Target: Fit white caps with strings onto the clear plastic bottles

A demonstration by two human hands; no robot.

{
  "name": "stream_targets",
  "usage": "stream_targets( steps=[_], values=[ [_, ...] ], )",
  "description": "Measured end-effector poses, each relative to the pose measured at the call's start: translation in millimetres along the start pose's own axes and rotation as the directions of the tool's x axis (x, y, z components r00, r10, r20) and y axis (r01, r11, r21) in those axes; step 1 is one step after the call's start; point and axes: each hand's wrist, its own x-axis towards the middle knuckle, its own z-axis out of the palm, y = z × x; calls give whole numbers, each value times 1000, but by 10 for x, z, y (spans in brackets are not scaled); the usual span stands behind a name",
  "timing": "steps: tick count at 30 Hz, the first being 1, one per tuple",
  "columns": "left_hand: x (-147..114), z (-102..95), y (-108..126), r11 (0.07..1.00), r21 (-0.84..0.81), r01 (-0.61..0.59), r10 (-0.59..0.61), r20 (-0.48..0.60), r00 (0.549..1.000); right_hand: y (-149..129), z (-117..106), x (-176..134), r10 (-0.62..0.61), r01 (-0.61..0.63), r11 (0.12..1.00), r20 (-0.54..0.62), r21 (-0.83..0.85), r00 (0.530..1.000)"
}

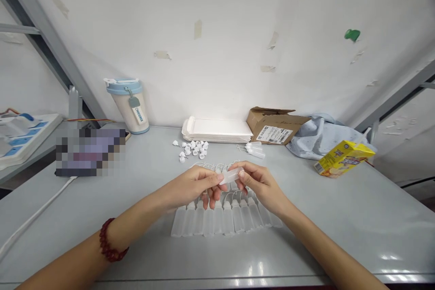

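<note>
A small translucent plastic bottle (231,175) is held level between my two hands above the table. My left hand (204,183) pinches its left end, and my right hand (254,179) grips the right end with thumb and fingers. Under my hands lies a row of similar translucent bottles (217,219), side by side, with white tops and thin looped strands. Part of a second row behind them is hidden by my fingers. Farther back, a loose pile of white caps (195,148) rests on the tabletop.
At the back stand a tumbler (131,106), flat white boxes (219,129) and an opened cardboard box (278,127). A few bottles (254,149) lie before it. Blue cloth (316,133) and a yellow carton (345,159) sit right; a blurred-out device (90,152) with a white cable lies left.
</note>
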Motion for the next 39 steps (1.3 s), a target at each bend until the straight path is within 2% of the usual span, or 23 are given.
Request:
stream_targets(
  steps=[7, 14, 18, 21, 26, 31, 33, 34, 36, 39],
  values=[
    [6, 12, -22, 996, 46, -75, 79, -90, 993, 5, -1, -9, 34, -37, 995, -35, -94, 999],
    [-20, 51, -41, 949, 279, -146, 185, -118, 976, 24, -4, -4, 37, -39, 998, -63, -39, 997],
    [-28, 89, -48, 866, 453, -211, 296, -126, 947, -15, 8, -7, 45, -46, 999, -73, -23, 996],
    [-12, 101, -83, 732, 629, -262, 418, -110, 902, -35, 24, -9, 45, -47, 999, -75, -15, 996],
    [18, 87, -200, 400, 863, -309, 611, 0, 791, -4, 34, 2, 112, -106, 993, -103, 60, 988],
    [47, 69, -295, 98, 960, -261, 673, 129, 728, 34, 13, 20, 197, -185, 965, -49, 187, 979],
    [62, 64, -314, 26, 969, -246, 687, 161, 708, 31, 8, 26, 225, -211, 953, -39, 218, 974],
    [68, 60, -318, 18, 970, -244, 694, 163, 701, 28, 6, 28, 234, -219, 949, -40, 226, 971],
    [78, 45, -311, 65, 964, -257, 707, 138, 694, 25, 0, 34, 243, -227, 947, -47, 226, 969],
    [80, -23, -259, 230, 929, -289, 701, 48, 712, 39, -32, 52, 233, -212, 952, -73, 222, 970]
  ],
)
